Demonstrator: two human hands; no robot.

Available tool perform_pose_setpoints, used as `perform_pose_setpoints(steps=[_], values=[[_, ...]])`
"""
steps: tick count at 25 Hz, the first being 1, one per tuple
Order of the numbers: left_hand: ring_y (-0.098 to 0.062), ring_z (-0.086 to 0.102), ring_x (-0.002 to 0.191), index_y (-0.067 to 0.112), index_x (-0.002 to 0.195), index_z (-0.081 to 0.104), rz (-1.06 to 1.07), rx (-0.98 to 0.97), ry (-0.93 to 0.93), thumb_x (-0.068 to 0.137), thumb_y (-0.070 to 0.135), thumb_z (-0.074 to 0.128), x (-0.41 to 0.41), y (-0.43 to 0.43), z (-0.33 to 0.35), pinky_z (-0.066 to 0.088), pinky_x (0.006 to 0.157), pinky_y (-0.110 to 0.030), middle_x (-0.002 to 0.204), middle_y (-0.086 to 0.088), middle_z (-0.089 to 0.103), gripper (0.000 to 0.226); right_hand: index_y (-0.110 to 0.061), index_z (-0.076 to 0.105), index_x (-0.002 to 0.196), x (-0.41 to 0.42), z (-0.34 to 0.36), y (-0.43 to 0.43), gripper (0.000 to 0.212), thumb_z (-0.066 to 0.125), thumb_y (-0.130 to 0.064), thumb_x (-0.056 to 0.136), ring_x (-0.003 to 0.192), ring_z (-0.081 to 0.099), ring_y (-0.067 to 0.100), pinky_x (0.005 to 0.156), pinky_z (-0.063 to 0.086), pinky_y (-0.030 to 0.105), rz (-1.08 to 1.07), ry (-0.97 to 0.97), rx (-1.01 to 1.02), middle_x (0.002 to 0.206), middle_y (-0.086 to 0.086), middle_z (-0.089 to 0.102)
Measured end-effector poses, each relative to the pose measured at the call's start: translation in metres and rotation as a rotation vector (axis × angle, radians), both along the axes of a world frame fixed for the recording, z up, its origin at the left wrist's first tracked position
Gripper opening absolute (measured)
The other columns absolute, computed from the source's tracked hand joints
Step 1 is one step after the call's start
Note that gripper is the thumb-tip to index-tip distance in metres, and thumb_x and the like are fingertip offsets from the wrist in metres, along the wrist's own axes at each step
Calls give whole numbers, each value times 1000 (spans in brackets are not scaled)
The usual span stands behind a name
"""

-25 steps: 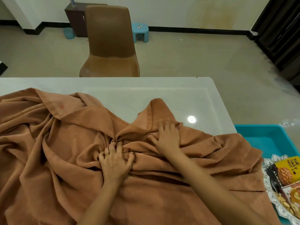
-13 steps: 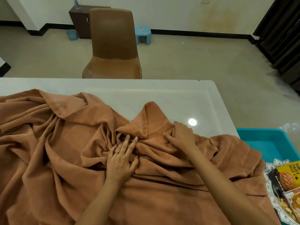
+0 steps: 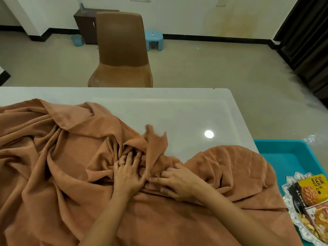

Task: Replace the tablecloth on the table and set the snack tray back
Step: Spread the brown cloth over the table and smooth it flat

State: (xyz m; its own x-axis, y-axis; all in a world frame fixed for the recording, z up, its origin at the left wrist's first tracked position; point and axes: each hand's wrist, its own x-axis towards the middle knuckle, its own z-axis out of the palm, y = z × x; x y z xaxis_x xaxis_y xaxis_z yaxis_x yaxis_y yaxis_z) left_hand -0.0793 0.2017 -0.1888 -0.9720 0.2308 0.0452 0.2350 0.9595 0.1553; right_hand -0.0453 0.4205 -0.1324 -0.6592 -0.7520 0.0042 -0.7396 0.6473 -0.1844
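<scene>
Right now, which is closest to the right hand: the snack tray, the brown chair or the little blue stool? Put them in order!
1. Snack tray, off the table's right end, nearest the right hand gripping the tablecloth.
2. Brown chair, across the table.
3. Blue stool, behind the chair, farthest back.

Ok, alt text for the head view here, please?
Two hands work a crumpled brown tablecloth on a white table: the left hand presses into the folds, the right hand pinches a fold beside it. A silver snack tray of nut packets sits at far right by a teal tub.
</scene>
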Motion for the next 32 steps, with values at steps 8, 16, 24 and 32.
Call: perform_pose_setpoints(steps=[8, 16, 24, 32], values=[[-37, 52, 99, 17, 107, 67, 31, 66, 41, 72, 54, 43, 7, 0, 1, 35, 73, -40, 117, -9, 63, 57, -19, 40, 138, -51, -8, -1, 60, 51, -52, 88, 116, 43, 22, 99, 38, 36, -954, -359, -132, 132, 4, 44], [-32, 49, 116, 24, 129, 58, 121, 23, -30, 74, 59, 42, 7, 6, 4, 33, 91, -43, 131, -5, 57, 66, -23, 63, 90, -110, 9, 55, 12, 53, -25, 84, 90, 62, 23, 80, 51, 36, -1080, -149, -555, 94, -1, 67], [-28, 48, 125, 26, 133, 54, 75, 32, 11, 80, 65, 38, -14, -18, -6, 32, 102, -45, 136, -6, 54, 67, -21, 17, 152, -96, -30, 94, 60, 39, -36, 98, 146, 13, 18, 117, 14, 37, -1019, -14, -374, 160, 4, 13], [-31, 41, 131, 25, 140, 46, 47, -7, -96, 66, 76, 28, -71, -30, -2, 28, 106, -46, 146, -6, 44, 92, -17, 60, 120, -42, -45, 54, 36, 55, -18, 85, 78, 59, 28, 64, 44, 38, -982, 275, -177, 93, 5, 63]])
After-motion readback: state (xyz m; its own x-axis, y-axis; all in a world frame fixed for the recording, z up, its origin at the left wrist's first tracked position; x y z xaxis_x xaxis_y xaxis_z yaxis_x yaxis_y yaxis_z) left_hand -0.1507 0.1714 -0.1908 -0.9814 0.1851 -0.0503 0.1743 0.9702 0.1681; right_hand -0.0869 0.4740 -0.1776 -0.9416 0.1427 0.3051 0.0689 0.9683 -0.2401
